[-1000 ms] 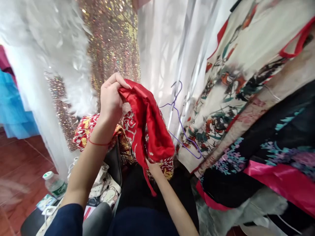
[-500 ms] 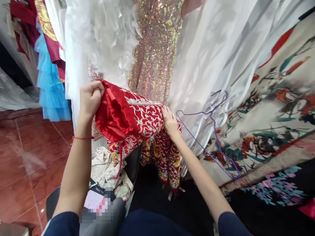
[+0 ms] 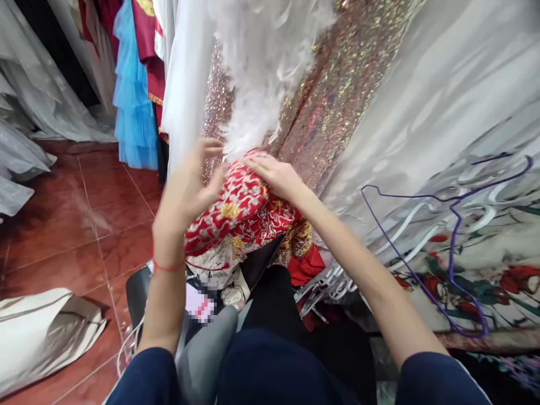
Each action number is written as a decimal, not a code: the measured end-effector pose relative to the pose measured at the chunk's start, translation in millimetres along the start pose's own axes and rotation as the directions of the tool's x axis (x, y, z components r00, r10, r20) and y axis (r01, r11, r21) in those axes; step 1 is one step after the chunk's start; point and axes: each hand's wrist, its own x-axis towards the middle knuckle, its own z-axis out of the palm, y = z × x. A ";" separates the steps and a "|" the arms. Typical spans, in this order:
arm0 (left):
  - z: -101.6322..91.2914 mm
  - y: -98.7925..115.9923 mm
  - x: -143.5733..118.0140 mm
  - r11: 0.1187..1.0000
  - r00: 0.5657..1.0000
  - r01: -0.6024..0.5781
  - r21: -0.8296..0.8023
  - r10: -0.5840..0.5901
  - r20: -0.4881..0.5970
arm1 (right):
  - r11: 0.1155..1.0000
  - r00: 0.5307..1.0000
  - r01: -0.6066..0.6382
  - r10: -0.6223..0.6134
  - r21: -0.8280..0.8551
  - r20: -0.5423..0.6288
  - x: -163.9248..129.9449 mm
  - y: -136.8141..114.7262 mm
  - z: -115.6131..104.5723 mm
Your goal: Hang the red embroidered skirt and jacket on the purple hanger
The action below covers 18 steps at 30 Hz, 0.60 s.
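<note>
A red garment (image 3: 248, 194) with silver and gold embroidery is bunched in front of me above my knees. My right hand (image 3: 276, 175) lies over its upper edge, fingers together on the cloth, with the thumb hidden; it appears to hold the fold. To the left of the cloth, my left hand (image 3: 189, 183) is open, its thumb and fingers apart and blurred by motion. The thumb is close to the garment's edge; whether it touches cannot be made out. A plain red part of cloth (image 3: 307, 267) hangs lower, near my right knee.
A purple hanger (image 3: 453, 270) hangs at the right, with white hangers (image 3: 333, 284) below. Sequined (image 3: 333, 112) and white feathered (image 3: 261, 67) gowns hang ahead. A spotted cloth (image 3: 215, 261) lies beneath the garment. A cream bag (image 3: 42, 337) sits on the tiled floor (image 3: 122, 219).
My left hand has let go of the red satin opening and spread its fingers. The garment has turned and bunched lower, its embroidered side now showing. The view has shifted left and down.
</note>
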 end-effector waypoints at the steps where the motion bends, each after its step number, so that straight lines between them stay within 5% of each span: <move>1: 18.3 -2.8 -10.3 1.000 0.993 -0.003 0.025 0.000 0.119 | 0.998 0.993 0.062 -0.061 -0.003 0.098 0.2 -14.4 8.8; 3: 57.1 -11.8 -32.1 0.985 0.931 0.095 0.143 -0.139 0.337 | 0.994 0.973 0.112 -0.109 -0.004 0.203 -5.7 -33.4 26.7; 4: 75.7 -16.5 -42.4 0.950 0.860 0.196 0.242 -0.285 0.423 | 0.993 0.971 0.115 -0.112 -0.001 0.209 -10.8 -38.0 34.7; 6: 106.4 -23.9 -58.6 0.807 0.634 0.390 0.444 -0.585 0.507 | 0.993 0.978 0.118 -0.118 0.008 0.173 -21.6 -39.6 47.1; 8: 124.7 -27.6 -67.0 0.767 0.528 0.406 0.497 -0.640 0.557 | 0.992 0.981 0.128 -0.127 0.005 0.147 -29.9 -36.3 54.2; 14: 124.2 -34.7 -67.2 0.824 0.553 0.312 0.472 -0.562 0.615 | 0.991 0.980 0.134 -0.129 -0.026 0.154 -29.4 -37.7 48.8; 18: 107.1 -41.0 -65.4 0.847 0.559 0.277 0.453 -0.526 0.641 | 0.995 0.979 0.020 0.000 -0.094 0.202 -11.6 -43.8 29.6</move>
